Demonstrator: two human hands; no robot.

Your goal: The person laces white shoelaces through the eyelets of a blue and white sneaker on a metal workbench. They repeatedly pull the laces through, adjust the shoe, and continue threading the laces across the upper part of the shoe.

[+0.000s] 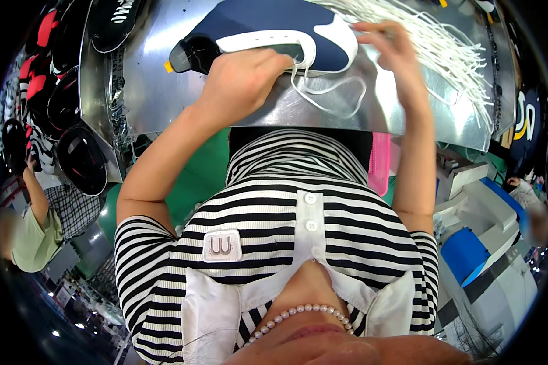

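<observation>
A navy and white shoe (249, 21) lies on its side on the metal table, its white toe to the right and its dark collar to the left. My left hand (245, 76) is closed at the white eyelet strip, gripping the shoe by its lacing edge. Beside those fingertips a white shoelace (347, 112) comes out and curls in loops over the table. At the toe, my right hand (397, 52) has its fingers stretched out and apart, with nothing visible in them.
A heap of white laces (444, 52) covers the table's right part. Another dark shoe (112, 27) lies at the upper left, with several black and red shoes beyond the table edge. A pink basket (379, 164) sits below the front edge. Other people are at both sides.
</observation>
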